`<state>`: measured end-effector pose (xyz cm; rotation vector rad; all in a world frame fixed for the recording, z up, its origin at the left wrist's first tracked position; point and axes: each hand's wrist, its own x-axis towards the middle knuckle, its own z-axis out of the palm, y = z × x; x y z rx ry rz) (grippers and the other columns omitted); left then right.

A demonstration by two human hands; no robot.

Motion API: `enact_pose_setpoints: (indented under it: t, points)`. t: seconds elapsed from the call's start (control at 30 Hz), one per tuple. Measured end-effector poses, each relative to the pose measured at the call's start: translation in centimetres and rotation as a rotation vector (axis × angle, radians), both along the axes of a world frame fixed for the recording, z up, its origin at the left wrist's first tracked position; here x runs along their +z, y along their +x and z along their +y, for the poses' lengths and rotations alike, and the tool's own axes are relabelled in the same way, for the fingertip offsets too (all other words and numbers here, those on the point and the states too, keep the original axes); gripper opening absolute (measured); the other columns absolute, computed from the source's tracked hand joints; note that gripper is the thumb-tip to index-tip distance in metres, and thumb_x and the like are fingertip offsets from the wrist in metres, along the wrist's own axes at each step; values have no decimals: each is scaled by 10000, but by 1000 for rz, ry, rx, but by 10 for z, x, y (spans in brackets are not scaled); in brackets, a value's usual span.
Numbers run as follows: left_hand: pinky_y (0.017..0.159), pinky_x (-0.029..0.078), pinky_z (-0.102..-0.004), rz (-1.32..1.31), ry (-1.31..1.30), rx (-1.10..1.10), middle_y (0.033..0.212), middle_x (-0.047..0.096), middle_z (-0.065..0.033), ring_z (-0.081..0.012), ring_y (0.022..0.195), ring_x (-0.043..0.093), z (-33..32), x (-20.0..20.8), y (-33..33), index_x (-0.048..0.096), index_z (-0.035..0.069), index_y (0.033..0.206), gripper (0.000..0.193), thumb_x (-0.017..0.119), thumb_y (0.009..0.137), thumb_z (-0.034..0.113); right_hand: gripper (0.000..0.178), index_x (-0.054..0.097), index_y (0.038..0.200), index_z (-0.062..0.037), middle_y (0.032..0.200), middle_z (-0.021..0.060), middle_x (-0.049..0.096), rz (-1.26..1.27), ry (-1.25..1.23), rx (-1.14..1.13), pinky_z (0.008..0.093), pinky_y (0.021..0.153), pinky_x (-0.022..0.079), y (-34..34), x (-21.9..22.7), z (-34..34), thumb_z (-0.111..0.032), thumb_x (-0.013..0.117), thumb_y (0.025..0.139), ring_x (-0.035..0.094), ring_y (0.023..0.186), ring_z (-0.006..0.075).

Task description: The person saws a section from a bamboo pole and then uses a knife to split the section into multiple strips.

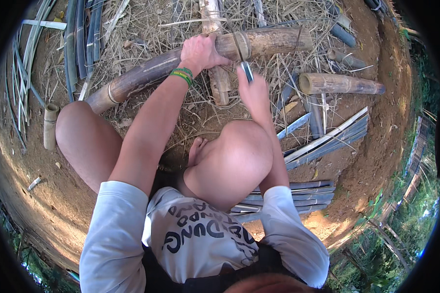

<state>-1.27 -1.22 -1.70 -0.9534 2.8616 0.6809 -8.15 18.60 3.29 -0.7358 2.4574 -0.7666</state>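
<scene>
A thick brown bamboo pole (151,73) slants across the ground in front of my knees, resting over a wooden log (219,83) that lies lengthwise beneath it. My left hand (200,51) is closed over the top of the pole, left of a pale node ring. In my right hand (254,93) is the dark, light-edged handle of a hand saw (237,43). Its thin blade crosses the pole near that ring, just right of my left hand. The blade appears nearly edge-on, so its teeth and depth in the bamboo cannot be made out.
Split bamboo strips (80,39) lie at the far left, with more strips (332,139) on the right and beside my right knee. A short bamboo piece (342,84) lies right of the pole, another (50,127) by my left knee. Dry shavings (146,29) litter the soil.
</scene>
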Motion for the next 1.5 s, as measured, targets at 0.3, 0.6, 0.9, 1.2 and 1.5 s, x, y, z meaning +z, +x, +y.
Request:
enact_pose_setpoints:
  t: [0.3,0.6,0.9,1.2,1.5]
  points:
    - [873,627,-451,-41,30,-24,1016,787,-183,-338,961,779,3,15,-11,706,52,1243,954,835,626,767,553,730,887,62,800,322,687,42,-83,-24,559,736,543,-3,-24,9,-460,621,1035,706,837,529]
    - [894,617,-468,-104,89,-18,1009,784,-204,-365,980,771,-6,9,-6,714,54,1271,1011,825,585,788,514,732,899,70,825,319,703,-146,69,-89,543,731,546,41,3,95,-423,655,1020,705,827,525]
    - [990,573,-472,-15,18,40,1106,752,-170,-318,1061,752,-7,9,-4,664,30,1293,955,881,655,708,629,766,962,75,924,365,714,-52,-3,-90,575,888,545,-12,-12,-28,-533,607,992,705,967,547]
    - [1069,472,-523,101,-132,85,1237,674,-155,-364,1201,654,14,-12,3,567,68,1324,915,939,632,537,630,738,878,82,806,329,699,-8,0,-62,546,784,545,-13,-10,-20,-521,614,1010,717,849,518]
    - [1042,499,-504,138,-226,90,1231,677,-151,-356,1192,657,20,-17,10,569,73,1292,868,936,647,524,603,732,870,99,811,348,691,-74,26,-25,552,758,555,9,-6,38,-478,638,1018,704,845,547]
